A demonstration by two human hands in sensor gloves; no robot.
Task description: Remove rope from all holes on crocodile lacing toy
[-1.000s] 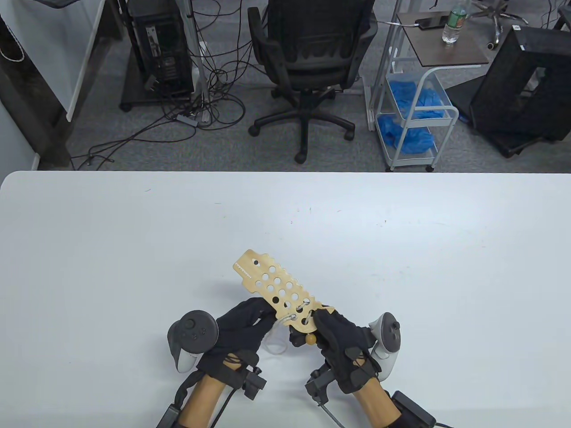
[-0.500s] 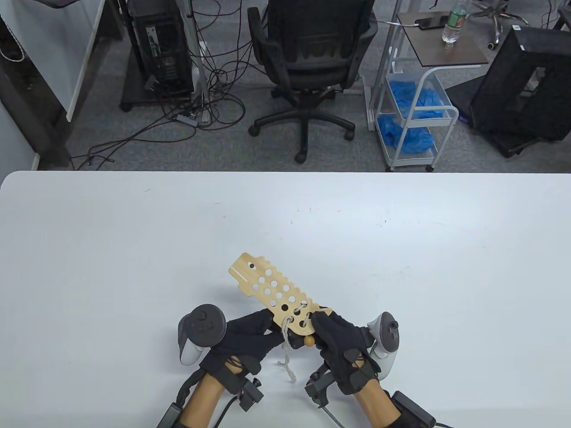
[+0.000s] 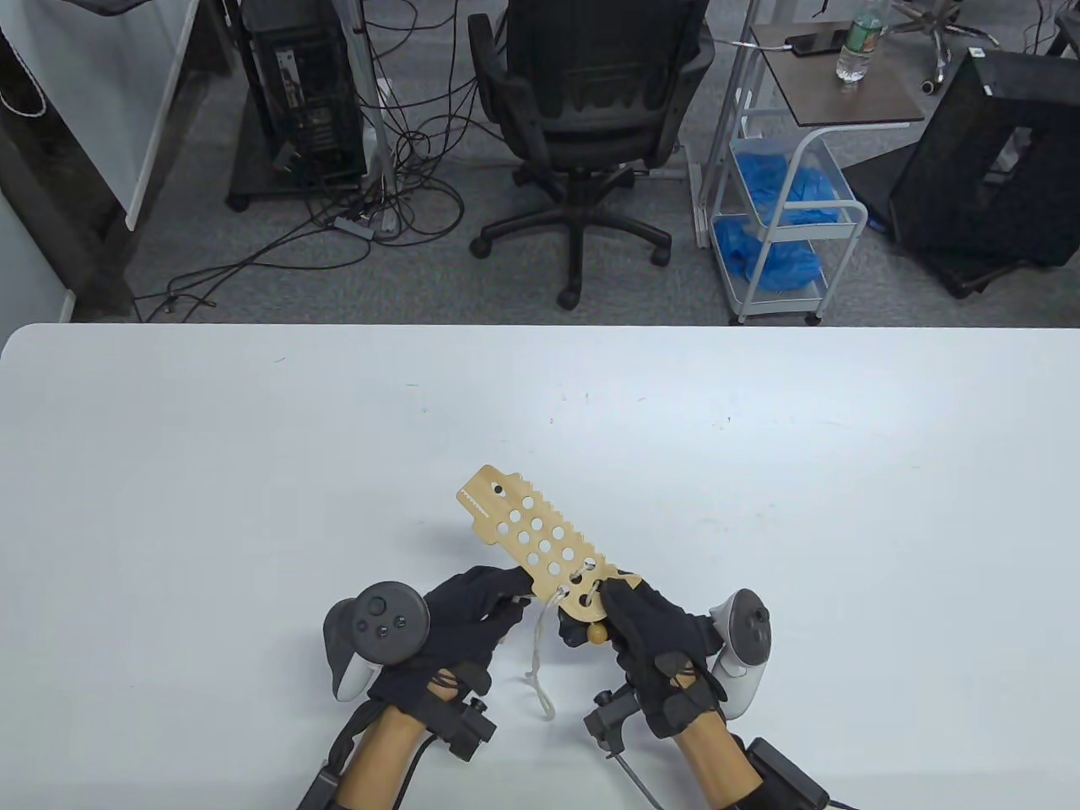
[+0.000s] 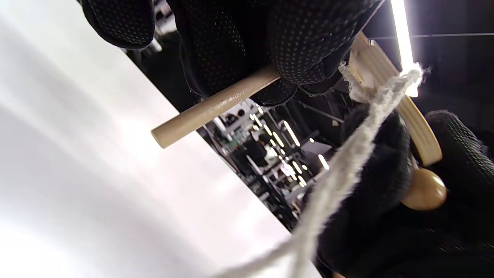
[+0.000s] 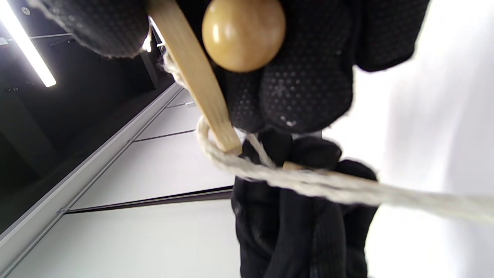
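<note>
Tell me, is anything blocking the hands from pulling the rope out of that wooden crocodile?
Nothing visible does. The left hand already grips the rope's wooden needle, the right hand holds the crocodile, and the rope hangs free between them.

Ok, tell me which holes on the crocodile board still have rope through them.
Only the holes at the tail end, beside the right hand, still carry rope; those toward the head are bare.
</note>
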